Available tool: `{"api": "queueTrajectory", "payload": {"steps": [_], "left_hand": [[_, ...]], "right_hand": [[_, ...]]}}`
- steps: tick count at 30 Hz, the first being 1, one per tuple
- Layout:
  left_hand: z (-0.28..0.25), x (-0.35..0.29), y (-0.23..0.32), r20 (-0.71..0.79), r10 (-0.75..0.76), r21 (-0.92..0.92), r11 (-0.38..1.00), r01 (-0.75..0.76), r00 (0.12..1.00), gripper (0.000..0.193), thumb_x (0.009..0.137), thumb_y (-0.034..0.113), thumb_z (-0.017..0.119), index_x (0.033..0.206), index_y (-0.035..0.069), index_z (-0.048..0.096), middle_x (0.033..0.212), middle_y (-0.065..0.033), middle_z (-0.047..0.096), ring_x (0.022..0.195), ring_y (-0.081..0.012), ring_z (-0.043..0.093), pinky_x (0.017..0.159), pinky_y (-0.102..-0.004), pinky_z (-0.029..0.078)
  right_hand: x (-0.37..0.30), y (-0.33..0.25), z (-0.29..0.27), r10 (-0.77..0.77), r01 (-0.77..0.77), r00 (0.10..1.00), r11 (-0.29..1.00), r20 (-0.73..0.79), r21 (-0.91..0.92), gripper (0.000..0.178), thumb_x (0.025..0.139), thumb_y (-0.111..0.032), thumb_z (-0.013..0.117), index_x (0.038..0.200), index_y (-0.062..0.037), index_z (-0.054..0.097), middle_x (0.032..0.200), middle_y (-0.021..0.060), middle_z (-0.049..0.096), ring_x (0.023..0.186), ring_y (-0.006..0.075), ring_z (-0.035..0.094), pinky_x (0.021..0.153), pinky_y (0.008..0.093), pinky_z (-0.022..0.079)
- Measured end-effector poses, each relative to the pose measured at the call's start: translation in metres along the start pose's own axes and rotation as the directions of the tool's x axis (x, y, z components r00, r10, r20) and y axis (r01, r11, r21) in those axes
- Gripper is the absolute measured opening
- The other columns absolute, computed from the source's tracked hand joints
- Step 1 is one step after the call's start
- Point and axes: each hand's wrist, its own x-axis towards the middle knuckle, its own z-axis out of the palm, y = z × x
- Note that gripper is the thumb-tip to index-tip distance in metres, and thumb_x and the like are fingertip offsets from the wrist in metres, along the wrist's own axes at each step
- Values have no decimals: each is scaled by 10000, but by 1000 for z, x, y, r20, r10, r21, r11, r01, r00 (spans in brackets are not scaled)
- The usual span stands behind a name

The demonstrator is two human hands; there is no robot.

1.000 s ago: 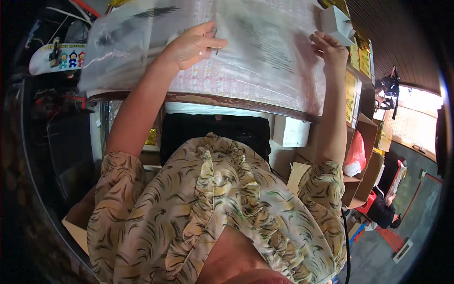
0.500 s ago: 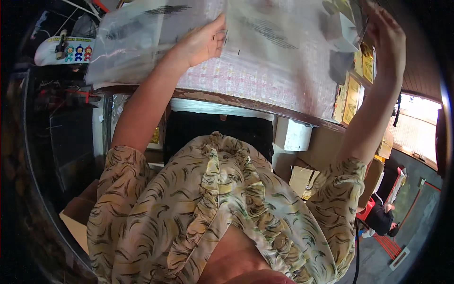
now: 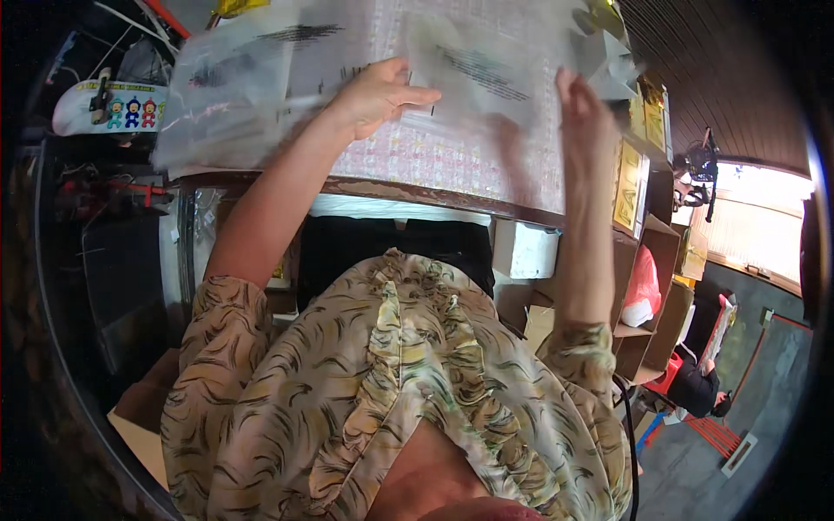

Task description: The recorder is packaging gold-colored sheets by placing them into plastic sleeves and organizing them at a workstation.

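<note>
Surface (image 3: 391,163) ran across the upper part of the view, pink-and-white checked cover, worn dark front edge. Brown slatted panelling (image 3: 704,78) upper right, bright opening (image 3: 756,221) below it, grey floor (image 3: 669,464) lower right.

Printed clear bag (image 3: 482,69) lay flat on the surface, right of the left grip (image 3: 420,76), its left edge just beside the fingertips. More clear bags (image 3: 217,108) with dark printing spread out left of that grip, near ends just beyond the wrist. Left grip: wide, thumb pointing right, forefinger up and away from it, back of the hand low over the bags. Couldn't tell if the tucked fingers had hold of any film.

Right grip (image 3: 573,87) was over the right part of the surface, right of the printed clear bag. Motion blur, so couldn't tell whether wide or narrow, or whether it touched film. Pinkish smudge, possibly a reflection, on the cover to its left.

White box (image 3: 611,65) at the surface's right end, near the right grip. Gold packs (image 3: 630,187) along that same end. Below them, open carton (image 3: 665,252) with a red-and-white bag (image 3: 641,282) inside. White board (image 3: 78,108) with cartoon figures sat past the surface's left end. Person in dark clothing (image 3: 695,386) far right, beside something red.
</note>
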Motion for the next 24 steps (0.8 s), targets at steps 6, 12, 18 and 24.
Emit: {"api": "queueTrajectory", "payload": {"steps": [6, 12, 18, 24], "left_hand": [[14, -13, 12, -46, 18, -2, 1000, -18, 999, 1010, 830, 267, 795, 1492, -124, 141, 1297, -208, 506, 1157, -248, 560, 916, -380, 458], [20, -17, 24, 16, 13, -62, 998, -12, 1000, 626, 908, 385, 704, 1317, -34, 482, 1110, -88, 598, 933, -150, 618, 760, -324, 494], [12, -17, 23, 30, -60, -114, 992, 63, 998, 416, 935, 404, 663, 1155, 59, 585, 964, 2, 599, 882, -90, 604, 753, -255, 494], [18, -12, 20, -21, -37, -41, 999, 36, 999, 474, 882, 446, 717, 1080, 31, 600, 970, -66, 607, 892, -140, 573, 725, -281, 473]], "right_hand": [[-89, 31, 43, 427, -363, 892, 480, 149, 798, 59, 894, 79, 564, 940, 97, 532, 1000, 195, 647, 1166, 408, 593, 1020, 426, 541], [-111, 39, 89, 470, -468, 832, 305, 296, 830, 97, 947, 46, 498, 1001, 128, 495, 1109, 302, 610, 1132, 407, 613, 960, 439, 576], [-111, 44, 108, 478, -542, 799, 310, 364, 781, 167, 968, 25, 482, 1088, 139, 464, 1165, 329, 577, 1103, 386, 632, 932, 421, 594], [-119, 25, 82, 526, -772, 636, 430, 565, 468, 290, 991, -173, 567, 1078, 104, 549, 1109, 276, 634, 982, 327, 691, 807, 325, 618]]}}
